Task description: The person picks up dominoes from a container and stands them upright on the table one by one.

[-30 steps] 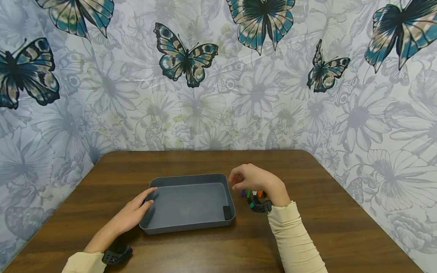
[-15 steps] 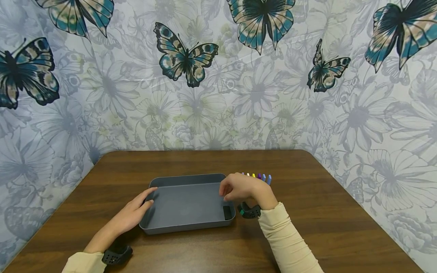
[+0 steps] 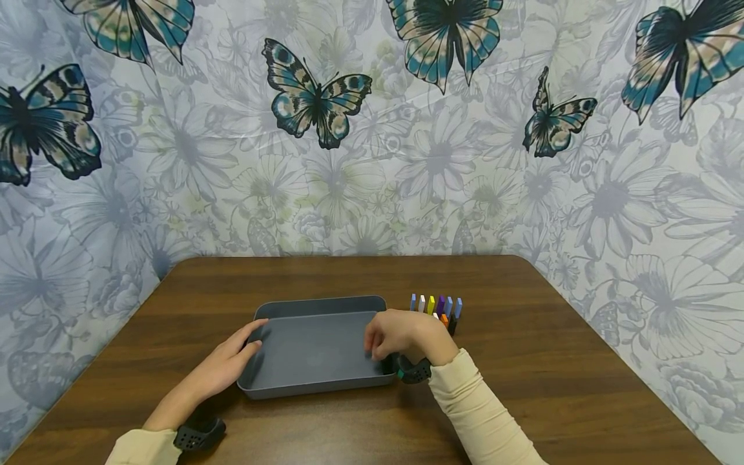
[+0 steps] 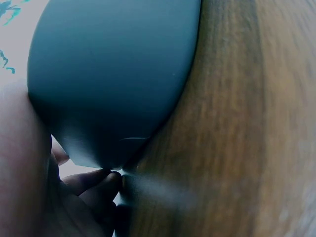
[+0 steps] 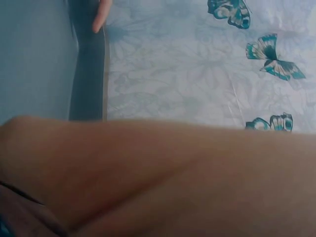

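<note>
A shallow grey rectangular tray (image 3: 314, 345) lies on the wooden table. Resting at its left rim is my left hand (image 3: 223, 361), index finger extended and thumb reaching just over the edge. In the left wrist view, its fingers (image 4: 101, 190) are tucked by the tray's outer wall. My right hand (image 3: 407, 336) hovers over the tray's right side, fingers bent downward; I cannot tell whether something small is between them. Beneath that hand, a black patch (image 3: 386, 367) in the tray's near right corner is mostly covered. The right wrist view is largely filled by blurred skin.
Right of the tray stand small coloured blocks (image 3: 440, 305) in rows, among them blue, white, yellow, purple, orange and black; my right hand hides some. Dark straps with cameras sit on both wrists. A butterfly-patterned covering (image 3: 372, 194) hangs behind the table (image 3: 349, 278).
My right hand has moved left and nearer, from beside the tray's right rim to over its inside, uncovering the coloured blocks behind. The left hand and tray have stayed put.
</note>
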